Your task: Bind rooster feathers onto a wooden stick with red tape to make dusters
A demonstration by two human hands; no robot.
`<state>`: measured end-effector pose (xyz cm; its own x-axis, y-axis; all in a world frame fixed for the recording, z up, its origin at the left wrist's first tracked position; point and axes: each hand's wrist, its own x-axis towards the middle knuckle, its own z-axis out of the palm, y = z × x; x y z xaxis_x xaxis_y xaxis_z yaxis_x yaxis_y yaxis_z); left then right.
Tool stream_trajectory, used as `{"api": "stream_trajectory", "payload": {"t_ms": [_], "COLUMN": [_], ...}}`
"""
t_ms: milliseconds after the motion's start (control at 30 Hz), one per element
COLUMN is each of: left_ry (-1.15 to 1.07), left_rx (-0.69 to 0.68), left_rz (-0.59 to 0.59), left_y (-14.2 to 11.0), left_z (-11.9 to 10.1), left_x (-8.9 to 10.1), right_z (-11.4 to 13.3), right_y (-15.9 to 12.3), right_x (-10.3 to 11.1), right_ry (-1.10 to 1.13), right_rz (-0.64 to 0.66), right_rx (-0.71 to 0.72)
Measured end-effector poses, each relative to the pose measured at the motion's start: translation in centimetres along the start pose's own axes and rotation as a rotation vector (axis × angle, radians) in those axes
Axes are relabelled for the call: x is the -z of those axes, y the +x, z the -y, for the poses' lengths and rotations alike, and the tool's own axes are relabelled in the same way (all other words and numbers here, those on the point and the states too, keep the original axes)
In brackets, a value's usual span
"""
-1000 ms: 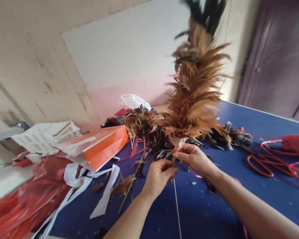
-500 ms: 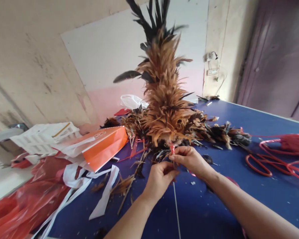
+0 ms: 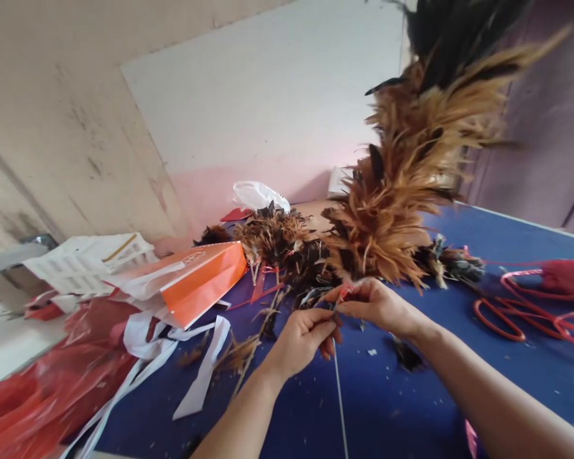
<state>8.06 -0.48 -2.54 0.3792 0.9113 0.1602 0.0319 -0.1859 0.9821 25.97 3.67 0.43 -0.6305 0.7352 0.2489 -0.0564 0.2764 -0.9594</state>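
A long feather duster of brown plumes with black ones at its top rises from between my hands, leaning to the right. Its base is wrapped in red string or tape. My right hand pinches the duster just below the lowest feathers, at the red wrapping. Close beside it, my left hand has its fingers closed on the lower end of the stem. The fingers hide most of that stem. Behind my hands, bundles of dark and brown feathers lie on the blue table.
An orange and white paper bag, white strips and a red plastic bag are on the left. Red cord lies in loops at the right. A clear plastic bag sits at the back by the wall.
The duster has swung from upright to a lean towards the right, its feathers fanning out. Both hands stay closed on its lower end in nearly the same place.
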Motion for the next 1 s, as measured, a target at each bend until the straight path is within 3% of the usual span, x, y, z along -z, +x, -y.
{"api": "stream_trajectory", "payload": {"t_ms": [200,333,400,467,600,700,900,1000], "left_ry": [-0.174,-0.013,0.066,0.075,-0.121,-0.216,0.138,0.177], "left_rx": [0.055,0.015,0.001,0.004,0.06,0.103,0.036,0.008], "left_rz": [0.055,-0.197,-0.27,-0.222,0.055,0.143,-0.163,-0.166], "left_y": [0.3,0.5,0.5,0.4,0.0,0.0,0.1,0.1], "left_z": [0.5,0.7,0.8,0.6,0.2,0.3,0.4,0.1], "left_x": [-0.8,-1.4,-1.4,-1.2,-0.6,-0.7,-1.7,-1.7], "right_z": [-0.4,-1.1,-1.2,-0.9,-0.2,-0.3,-1.7,-1.9], "right_y": [0.1,0.7,0.8,0.7,0.2,0.2,1.1,1.1], "right_x": [0.1,0.1,0.0,-0.1,-0.4,-0.5,-0.6,-0.6], "right_ry": [-0.169,-0.361,-0.37,-0.281,-0.008,0.031,-0.163,-0.052], "right_rz": [-0.066,-0.225,-0.25,-0.199,-0.041,-0.062,-0.288,-0.269], "right_rx": [0.036,0.034,0.031,0.035,0.019,-0.009,-0.047,-0.047]}}
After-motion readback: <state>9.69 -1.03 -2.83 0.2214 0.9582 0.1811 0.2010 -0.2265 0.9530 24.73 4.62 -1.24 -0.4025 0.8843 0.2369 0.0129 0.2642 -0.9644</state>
